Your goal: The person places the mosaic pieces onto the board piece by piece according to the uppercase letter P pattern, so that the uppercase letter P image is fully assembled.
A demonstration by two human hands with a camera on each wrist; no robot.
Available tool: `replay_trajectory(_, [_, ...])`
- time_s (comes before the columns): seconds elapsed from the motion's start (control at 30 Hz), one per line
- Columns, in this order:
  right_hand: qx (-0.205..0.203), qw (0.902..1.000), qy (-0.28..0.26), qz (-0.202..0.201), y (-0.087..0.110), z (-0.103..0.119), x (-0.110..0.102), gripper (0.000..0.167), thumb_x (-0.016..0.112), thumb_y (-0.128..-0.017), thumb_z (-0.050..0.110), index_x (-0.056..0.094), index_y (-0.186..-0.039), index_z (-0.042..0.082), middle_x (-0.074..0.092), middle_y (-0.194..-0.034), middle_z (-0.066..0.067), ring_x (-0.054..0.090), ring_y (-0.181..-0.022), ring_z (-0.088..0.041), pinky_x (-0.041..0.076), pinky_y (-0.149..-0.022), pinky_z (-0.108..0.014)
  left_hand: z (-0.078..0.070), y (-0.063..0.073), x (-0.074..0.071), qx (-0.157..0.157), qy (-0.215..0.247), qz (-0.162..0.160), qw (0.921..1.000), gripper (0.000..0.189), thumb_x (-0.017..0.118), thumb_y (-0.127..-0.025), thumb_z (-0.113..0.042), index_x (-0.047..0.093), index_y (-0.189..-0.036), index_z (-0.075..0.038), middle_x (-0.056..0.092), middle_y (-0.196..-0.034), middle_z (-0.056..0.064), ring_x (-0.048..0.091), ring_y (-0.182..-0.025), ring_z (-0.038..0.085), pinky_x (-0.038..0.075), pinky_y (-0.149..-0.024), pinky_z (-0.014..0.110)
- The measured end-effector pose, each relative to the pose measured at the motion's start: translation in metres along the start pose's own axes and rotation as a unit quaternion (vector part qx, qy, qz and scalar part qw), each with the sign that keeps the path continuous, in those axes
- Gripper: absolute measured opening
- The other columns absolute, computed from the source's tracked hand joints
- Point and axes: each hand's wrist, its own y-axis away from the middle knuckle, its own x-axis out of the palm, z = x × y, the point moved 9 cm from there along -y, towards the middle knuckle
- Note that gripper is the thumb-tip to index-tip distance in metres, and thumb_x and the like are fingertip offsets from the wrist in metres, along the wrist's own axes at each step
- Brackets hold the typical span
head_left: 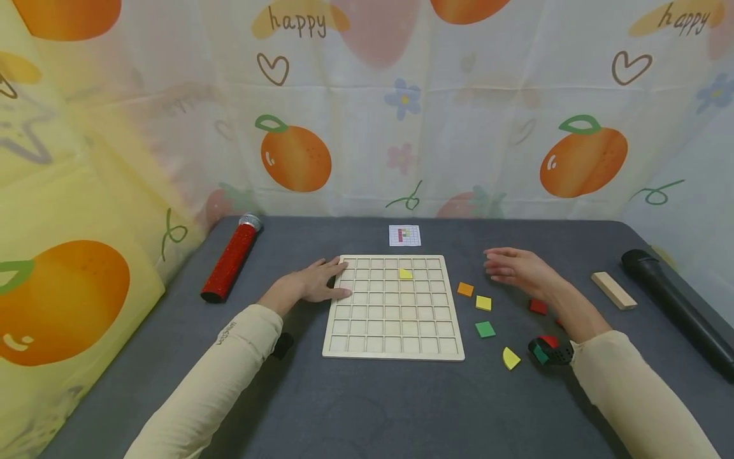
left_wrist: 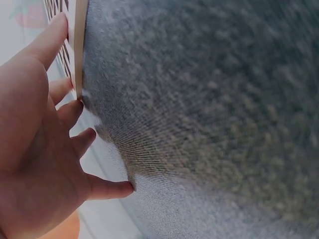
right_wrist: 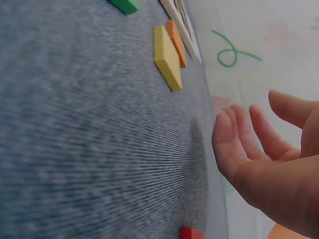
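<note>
A pale wooden grid board lies flat on the dark grey table, with one small yellow piece in an upper cell. My left hand rests at the board's left edge, fingers spread; in the left wrist view its thumb touches the rim. To the right of the board my right hand hovers over the cloth with loosely bent fingers, holding nothing. Nearest to it are an orange square, a yellow square and a red piece. Closer to me lie a green square and a yellow quarter-round piece.
A small printed grid card lies behind the board. At the left is a red glittery microphone; at the right, a wooden block and a long black cylindrical object. More red and green pieces sit partly hidden by the right wrist. A patterned curtain hangs behind.
</note>
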Motion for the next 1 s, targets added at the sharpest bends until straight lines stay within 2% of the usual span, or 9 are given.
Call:
replay_trajectory(0.1, [0.006, 0.9996, 0.004, 0.029, 0.001, -0.005, 0.007, 0.058, 0.045, -0.103, 0.024, 0.023, -0.148, -0.006, 0.035, -0.143, -0.030, 0.041, -0.129, -0.036, 0.040, -0.101, -0.037, -0.001, 0.000, 0.001, 0.002, 0.007, 0.001, 1.0000, 0.078, 0.048, -0.096, -0.052, 0.011, -0.155, -0.017, 0.001, -0.159, 0.008, 0.000, -0.143, 0.035, 0.013, -0.105, 0.066])
replay_trajectory(0.3, [0.003, 0.9968, 0.027, 0.075, 0.007, -0.010, 0.018, 0.059, 0.048, -0.102, 0.023, 0.025, -0.146, -0.007, 0.037, -0.141, -0.030, 0.037, -0.131, -0.039, 0.036, -0.104, -0.042, -0.002, 0.000, 0.001, -0.006, 0.006, 0.001, 1.0000, 0.078, 0.047, -0.096, -0.053, 0.011, -0.155, -0.019, 0.000, -0.159, 0.006, -0.001, -0.143, 0.034, 0.012, -0.102, 0.070])
replay_trajectory(0.5, [-0.034, 0.9914, 0.087, 0.092, 0.013, -0.012, 0.022, 0.054, 0.056, -0.099, 0.017, 0.035, -0.142, -0.007, 0.043, -0.137, -0.028, 0.046, -0.123, -0.038, 0.041, -0.100, -0.043, -0.001, 0.001, 0.002, -0.013, 0.006, 0.003, 0.9999, 0.079, 0.045, -0.095, -0.056, 0.010, -0.155, -0.019, -0.001, -0.159, 0.006, -0.001, -0.143, 0.034, 0.010, -0.102, 0.071])
replay_trajectory(0.6, [-0.071, 0.9839, 0.133, 0.097, 0.019, -0.009, 0.024, 0.051, 0.059, -0.096, 0.013, 0.040, -0.138, -0.008, 0.049, -0.131, -0.027, 0.051, -0.117, -0.036, 0.045, -0.095, -0.042, -0.001, -0.001, 0.003, -0.014, 0.001, 0.003, 0.9999, 0.079, 0.045, -0.095, -0.057, 0.010, -0.155, -0.020, -0.002, -0.160, 0.006, -0.001, -0.143, 0.033, 0.009, -0.102, 0.072])
replay_trajectory(0.7, [-0.099, 0.9778, 0.157, 0.097, 0.024, -0.006, 0.027, 0.046, 0.060, -0.094, 0.007, 0.044, -0.135, -0.009, 0.055, -0.123, -0.025, 0.055, -0.112, -0.036, 0.049, -0.090, -0.039, 0.000, -0.003, 0.004, -0.013, -0.005, 0.001, 0.9999, 0.079, 0.045, -0.095, -0.058, 0.009, -0.155, -0.021, -0.002, -0.160, 0.005, -0.002, -0.144, 0.032, 0.008, -0.101, 0.073])
replay_trajectory(1.0, [-0.132, 0.9628, 0.224, 0.076, 0.028, 0.001, 0.038, 0.040, 0.067, -0.087, -0.003, 0.055, -0.124, -0.007, 0.060, -0.110, -0.017, 0.057, -0.100, -0.031, 0.051, -0.080, -0.034, -0.001, -0.004, 0.002, -0.005, -0.002, -0.001, 1.0000, 0.081, 0.045, -0.094, -0.060, 0.010, -0.155, -0.021, -0.001, -0.160, 0.005, -0.001, -0.143, 0.033, 0.007, -0.100, 0.074])
